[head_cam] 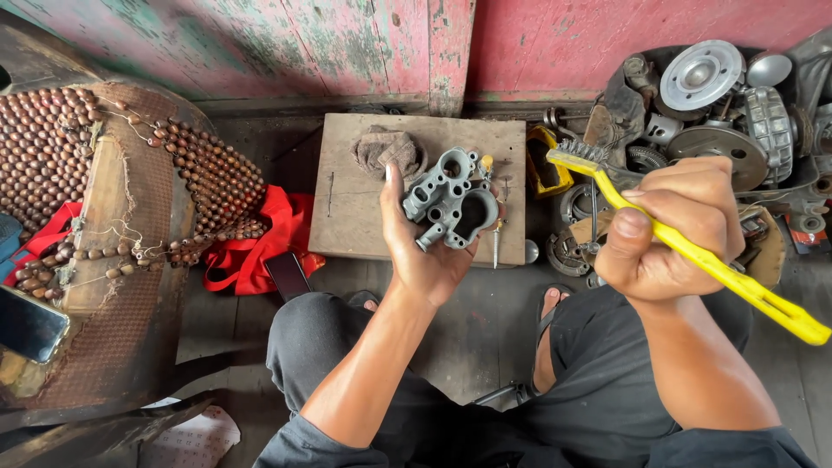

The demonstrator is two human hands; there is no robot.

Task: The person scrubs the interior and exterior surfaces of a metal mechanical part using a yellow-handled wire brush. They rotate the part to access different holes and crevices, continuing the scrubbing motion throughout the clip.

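Note:
My left hand (426, 251) holds a grey cast-metal carburetor body (451, 199) up over a small wooden board (347, 208), palm toward me. My right hand (672, 230) is closed around the yellow handle of a wire brush (685, 247). The brush's bristle head (574, 154) points up and left, a short way right of the metal part and not touching it. My knees in dark trousers are below both hands.
A crumpled brown rag (388, 149) and a small screwdriver (497, 238) lie on the board. A heap of metal engine parts (719, 104) fills the right. At left are a beaded seat cover (208, 173), red cloth (260, 238), and two phones (288, 276) (30, 325).

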